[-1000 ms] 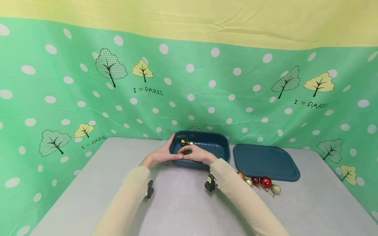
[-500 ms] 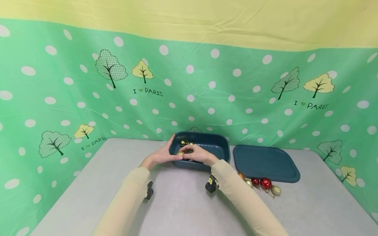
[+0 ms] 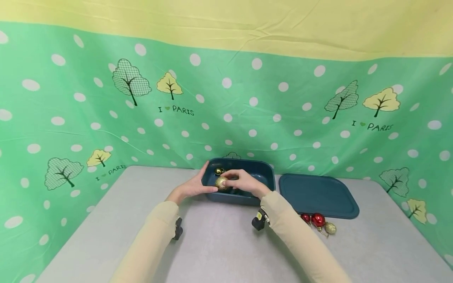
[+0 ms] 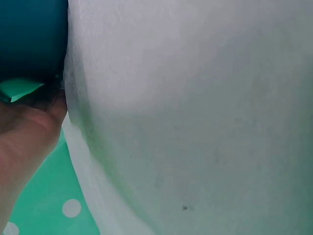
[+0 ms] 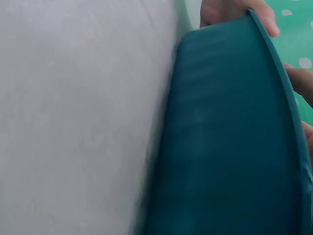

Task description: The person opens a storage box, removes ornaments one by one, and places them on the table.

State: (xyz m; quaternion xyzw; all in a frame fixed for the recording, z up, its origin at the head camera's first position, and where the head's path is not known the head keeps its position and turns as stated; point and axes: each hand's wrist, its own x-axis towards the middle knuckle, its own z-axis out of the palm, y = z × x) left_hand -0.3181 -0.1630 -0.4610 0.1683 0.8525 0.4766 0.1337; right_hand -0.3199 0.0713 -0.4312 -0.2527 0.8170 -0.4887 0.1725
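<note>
While grip (image 3: 249, 184) pinches bauble (image 3: 221, 183), "PARIS" (image 3: 183, 110) shows.

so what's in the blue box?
A shiny gold ball, far-left corner. The right hand pinches a glittery gold ball in or above the box; can't tell which. Hand and near wall cover part of the inside.

Box (image 3: 233, 199), at worktop (image 3: 219, 243) far edge: plain dark teal-blue. Lid (image 3: 318, 194), toward far right corner: plain, same dark teal-blue. In box: large ball (image 3: 221, 183), pale gold, glitter-speckled; small ball (image 3: 218, 171), deeper gold. By lid: red ball (image 3: 318, 219), bright; second red ball (image 3: 305, 217), darker; speckled ball (image 3: 330, 228), pale gold. Worktop: pale grey. Cloth (image 3: 240, 94) beyond far edge: green, white dots, yellow top band; checked and yellow trees, black lettering. Sleeves (image 3: 306, 239): cream.
</note>
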